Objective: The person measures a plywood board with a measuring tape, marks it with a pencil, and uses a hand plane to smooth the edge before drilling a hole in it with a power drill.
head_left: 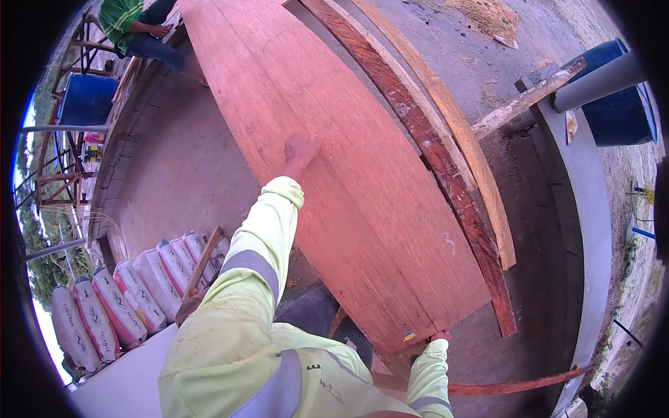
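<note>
A long reddish wooden board (376, 230) stretches away in front of me, with thin dark lines along its length. My left hand (302, 152) rests on its middle, over one of these lines, fingers drawn together; whatever they pinch is too small to make out. At the board's near end my right hand (439, 336) is closed against the edge, partly hidden by the sleeve, and what it grips cannot be seen. Close to it, a small blue and yellow patch (409, 336) shows on the board's surface.
Rough timber planks (481, 202) lie along the board's right side. Several filled sacks (115, 306) stand at the left. A person in a green shirt (122, 24) is at the far left, near a blue drum (88, 99). Another blue drum (620, 111) stands at right beside a grey pipe (599, 82).
</note>
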### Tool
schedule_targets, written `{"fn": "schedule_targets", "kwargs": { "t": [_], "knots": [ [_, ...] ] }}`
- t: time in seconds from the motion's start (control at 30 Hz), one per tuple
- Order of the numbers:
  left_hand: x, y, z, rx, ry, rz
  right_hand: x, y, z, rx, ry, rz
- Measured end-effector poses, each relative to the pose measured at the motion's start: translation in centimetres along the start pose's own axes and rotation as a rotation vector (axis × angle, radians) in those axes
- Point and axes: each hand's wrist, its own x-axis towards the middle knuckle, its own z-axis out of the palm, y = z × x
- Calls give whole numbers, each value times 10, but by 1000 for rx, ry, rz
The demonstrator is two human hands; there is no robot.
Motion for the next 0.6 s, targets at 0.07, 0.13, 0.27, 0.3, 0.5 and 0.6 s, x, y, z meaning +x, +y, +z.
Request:
{"fn": "schedule_targets", "kwargs": {
  "t": [0.07,0.13,0.27,0.3,0.5,0.6],
  "knots": [
    [11,-6,11,76,149,57,2,3,-1,15,-5,-3],
    [17,-8,17,105,184,121,2,3,-3,23,-13,5],
    [1,9,-11,110,119,69,4,3,-3,-55,-5,-9],
    [-12,17,-29,97,147,119,6,5,-3,-59,-6,-13],
    [-123,45,-148,31,377,405,21,17,1,437,-166,121],
    [-125,45,-138,-90,446,421,19,15,1,215,-112,130]
  ]
}}
